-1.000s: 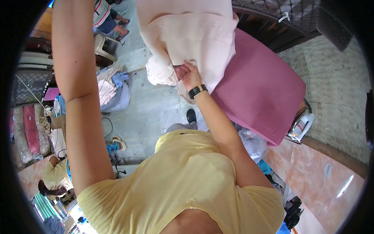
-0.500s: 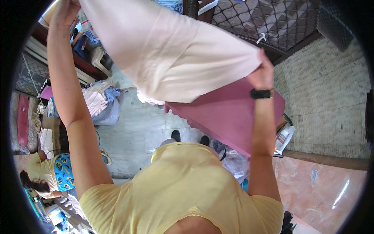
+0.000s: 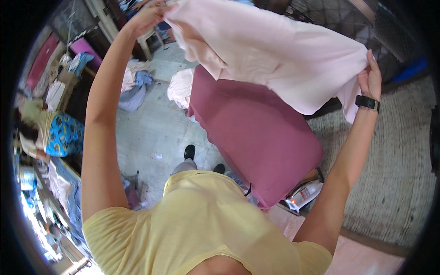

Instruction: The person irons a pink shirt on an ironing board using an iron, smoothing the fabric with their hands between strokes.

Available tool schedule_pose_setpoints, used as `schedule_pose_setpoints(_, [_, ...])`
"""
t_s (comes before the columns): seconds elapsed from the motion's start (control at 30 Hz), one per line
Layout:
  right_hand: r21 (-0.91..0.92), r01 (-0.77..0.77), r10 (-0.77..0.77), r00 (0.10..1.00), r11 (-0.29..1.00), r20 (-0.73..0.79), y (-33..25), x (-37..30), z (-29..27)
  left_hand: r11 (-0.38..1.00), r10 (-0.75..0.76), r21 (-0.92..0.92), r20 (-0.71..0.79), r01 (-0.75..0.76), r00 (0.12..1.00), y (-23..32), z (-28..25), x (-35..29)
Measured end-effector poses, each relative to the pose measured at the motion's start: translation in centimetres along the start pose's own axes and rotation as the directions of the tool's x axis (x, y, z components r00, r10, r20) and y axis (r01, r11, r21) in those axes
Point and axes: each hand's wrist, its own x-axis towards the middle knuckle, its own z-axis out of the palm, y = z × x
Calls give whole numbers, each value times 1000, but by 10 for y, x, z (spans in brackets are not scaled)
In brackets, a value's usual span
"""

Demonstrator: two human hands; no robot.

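A pale pink cloth (image 3: pixel 275 50) is stretched out between my two raised hands. At the upper left, my left hand (image 3: pixel 153 16) grips one end of it, fingers closed on the edge. My right hand (image 3: pixel 369 81), with a black band on the wrist, pinches the other end at the upper right. The cloth sags in folds between them and hides the far edge of the table below. That table wears a maroon cover (image 3: pixel 261 137), which hangs down at its near side.
A whitish cloth bundle (image 3: pixel 181 87) lies by the table's left end. More clothes (image 3: pixel 135 89) are heaped on the floor beyond. Another person (image 3: pixel 50 130) is at the far left. A white package (image 3: pixel 305 195) sits beside the table, near a woven mat (image 3: pixel 389 169).
Both hands have shifted right in the picture and the pink cloth is pulled wider between them. More of the maroon table cover now shows beneath it.
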Motion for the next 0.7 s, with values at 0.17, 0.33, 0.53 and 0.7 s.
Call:
schedule_pose_setpoints(0.17, [-343,201,-216,976,917,-5,22,46,5,986,28,167,-268,18,963,0,-56,-49])
schedule_pose_setpoints(0.33, [-578,225,-295,955,784,-29,21,80,51,682,314,732,-310,14,897,45,-59,-109])
schedule_pose_setpoints(0.53, [-155,-30,107,851,987,514,65,62,173,368,578,883,-462,290,673,102,-114,-236])
schedule_pose_setpoints(0.7, [-217,110,61,752,970,657,111,9,282,372,629,822,-565,431,534,132,-138,-381])
